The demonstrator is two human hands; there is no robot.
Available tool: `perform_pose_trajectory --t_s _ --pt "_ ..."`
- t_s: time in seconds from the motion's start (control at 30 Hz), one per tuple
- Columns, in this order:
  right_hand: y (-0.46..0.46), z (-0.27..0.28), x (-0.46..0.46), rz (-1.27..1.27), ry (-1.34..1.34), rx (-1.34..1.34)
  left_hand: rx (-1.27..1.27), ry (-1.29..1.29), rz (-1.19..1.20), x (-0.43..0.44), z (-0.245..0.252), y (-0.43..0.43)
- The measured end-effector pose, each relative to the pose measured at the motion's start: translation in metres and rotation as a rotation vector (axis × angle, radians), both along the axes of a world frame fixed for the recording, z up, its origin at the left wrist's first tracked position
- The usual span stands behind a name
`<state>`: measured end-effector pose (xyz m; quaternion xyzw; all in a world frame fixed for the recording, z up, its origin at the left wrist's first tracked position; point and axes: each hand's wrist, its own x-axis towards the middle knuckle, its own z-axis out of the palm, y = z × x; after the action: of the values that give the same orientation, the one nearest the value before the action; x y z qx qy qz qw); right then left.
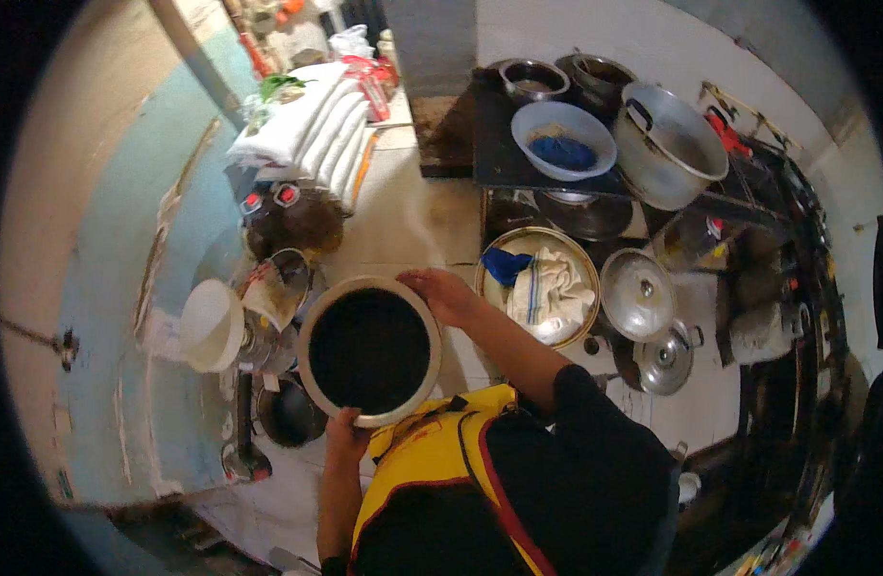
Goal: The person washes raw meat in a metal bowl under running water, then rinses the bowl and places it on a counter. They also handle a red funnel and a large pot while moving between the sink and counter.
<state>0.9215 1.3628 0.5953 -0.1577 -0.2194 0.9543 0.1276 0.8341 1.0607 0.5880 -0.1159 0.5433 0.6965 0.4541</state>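
Observation:
Both of my hands hold a round vessel with a pale, wide rim (434,345) and a very dark inside, in front of my body. My left hand (349,432) grips the rim at its near side, the thumb on top. At the far right side of the rim my right hand (438,291) is closed on it. Whether the dark inside is a liquid or a bare bottom, I cannot tell. A dark pot (290,414) stands just left of the vessel, low down. To the right lies a large round tray (488,302) with a cream cloth (549,291) and a blue cloth (506,266) in it.
White sacks (304,115) are stacked at the far left, above dark bottles (290,223) with red caps. A white bowl (211,327) is at the left. On the black counter (495,162) stand a bluish basin (564,140) and a large metal pot (657,165). Metal lids (636,306) lie at the right.

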Motion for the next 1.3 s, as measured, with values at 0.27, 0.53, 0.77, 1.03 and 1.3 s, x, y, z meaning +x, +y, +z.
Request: perform_pose_trajectory --t_s 0.27,0.53,0.77,1.03,1.3 --pt "0.119 -0.012 -0.066 -0.355 -0.033 0.004 0.076 -0.044 -0.319 -0.173 -0.020 0.167" --pt "0.226 -0.043 -0.059 -0.809 -0.011 -0.150 0.012 -0.052 -0.632 -0.286 -0.020 0.356" --pt "0.333 -0.123 -0.012 -1.240 -0.043 -0.417 0.125 -0.177 -0.750 -0.301 -0.035 0.522" --pt "0.419 -0.166 -0.005 -1.608 -0.222 -0.415 0.018 -0.103 -0.898 -0.278 -0.068 0.699" --pt "0.408 -0.173 0.032 -1.624 -0.588 -0.357 0.022 -0.122 -0.987 -0.257 -0.101 0.802"
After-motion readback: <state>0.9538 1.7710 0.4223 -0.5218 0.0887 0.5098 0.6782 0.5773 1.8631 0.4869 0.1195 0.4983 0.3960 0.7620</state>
